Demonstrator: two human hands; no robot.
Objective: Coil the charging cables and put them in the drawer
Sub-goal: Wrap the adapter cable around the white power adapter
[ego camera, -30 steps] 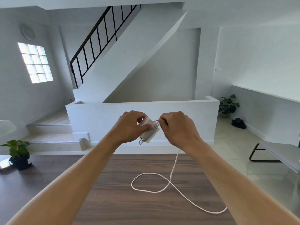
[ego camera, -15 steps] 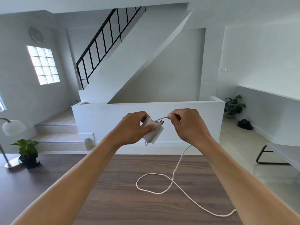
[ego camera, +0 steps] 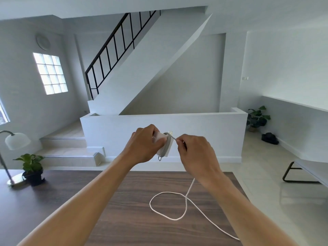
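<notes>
Head view: charger brick (ego camera: 165, 143) is gripped by left hand (ego camera: 143, 147), cable (ego camera: 175, 219) pinched by right hand (ego camera: 196, 154); few turns wound, most left loose.

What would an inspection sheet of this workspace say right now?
Surface: dark wood-grain table.
Job's things: white charger, cable partly wound round it; no drawer in view.
Clutter: desk lamp and potted plant at the table's left end.
Hands: left hand grips the charger; right hand pinches the cable beside it.
Cables: the cable hangs from the right hand, loops loosely on the table, trails toward the near right.
Surroundings: staircase, floor plant, bench.
</notes>
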